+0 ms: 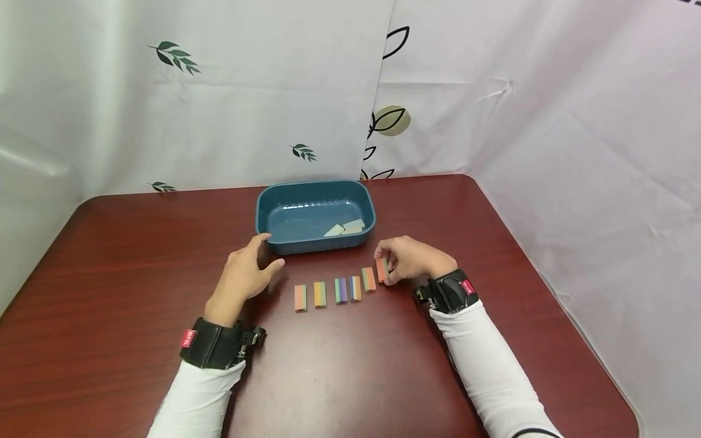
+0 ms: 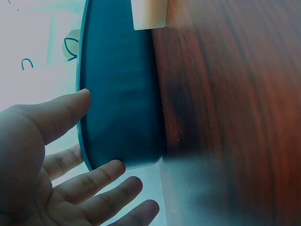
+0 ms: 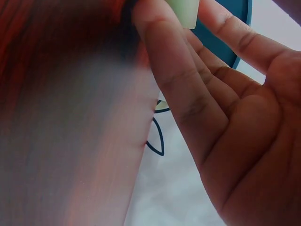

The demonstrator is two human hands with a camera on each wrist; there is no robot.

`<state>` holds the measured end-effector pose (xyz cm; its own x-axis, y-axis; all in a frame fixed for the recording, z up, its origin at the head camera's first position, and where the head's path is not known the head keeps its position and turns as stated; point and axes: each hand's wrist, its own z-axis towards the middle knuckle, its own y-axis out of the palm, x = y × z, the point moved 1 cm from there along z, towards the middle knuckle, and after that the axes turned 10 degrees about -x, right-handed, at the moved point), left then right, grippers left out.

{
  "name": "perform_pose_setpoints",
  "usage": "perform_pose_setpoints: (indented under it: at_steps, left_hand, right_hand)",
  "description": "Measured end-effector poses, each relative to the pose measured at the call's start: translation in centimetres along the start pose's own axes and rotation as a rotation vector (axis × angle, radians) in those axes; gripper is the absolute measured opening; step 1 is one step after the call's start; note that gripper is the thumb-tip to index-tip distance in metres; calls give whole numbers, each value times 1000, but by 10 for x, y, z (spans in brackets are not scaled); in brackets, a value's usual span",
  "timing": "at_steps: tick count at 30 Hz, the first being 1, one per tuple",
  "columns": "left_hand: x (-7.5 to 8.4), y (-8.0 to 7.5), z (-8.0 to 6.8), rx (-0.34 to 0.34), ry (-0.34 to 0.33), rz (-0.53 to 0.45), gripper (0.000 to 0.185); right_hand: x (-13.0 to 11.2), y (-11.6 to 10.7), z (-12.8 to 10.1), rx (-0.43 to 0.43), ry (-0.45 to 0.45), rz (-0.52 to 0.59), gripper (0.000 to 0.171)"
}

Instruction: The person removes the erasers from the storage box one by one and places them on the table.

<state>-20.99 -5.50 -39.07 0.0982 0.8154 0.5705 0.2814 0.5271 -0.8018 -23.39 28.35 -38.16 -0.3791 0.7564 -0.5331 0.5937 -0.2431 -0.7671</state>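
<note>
My right hand (image 1: 413, 258) pinches a small orange and green block (image 1: 381, 271) at the right end of a row of two-tone blocks. In the right wrist view, the pale green end of that block (image 3: 184, 13) shows between thumb and fingers. Relaxed and spread, my left hand (image 1: 243, 277) holds nothing. Its fingertips (image 2: 116, 167) are right at the front left corner of the blue basin (image 1: 314, 244). Near it stands the leftmost block of the row, orange with a green edge (image 1: 300, 298).
Between the end blocks stand others: yellow-green (image 1: 320, 294), green-purple (image 1: 341, 291), blue-orange (image 1: 355, 288) and green-orange (image 1: 369, 280). Several whitish pieces (image 1: 353, 226) lie in the basin's right front corner. A white curtain (image 1: 246, 109) hangs behind the dark red table (image 1: 137, 261).
</note>
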Motion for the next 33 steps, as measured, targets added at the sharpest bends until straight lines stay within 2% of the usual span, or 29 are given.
perform_pose_setpoints:
  at_steps: [15, 33]
  left_hand:
    - [0, 0, 1, -1, -2, 7, 67]
    - [1, -2, -2, -4, -2, 6, 68]
  right_hand:
    - [3, 2, 7, -22, -1, -9, 45]
    - [-1, 1, 1, -27, 34, -10, 48]
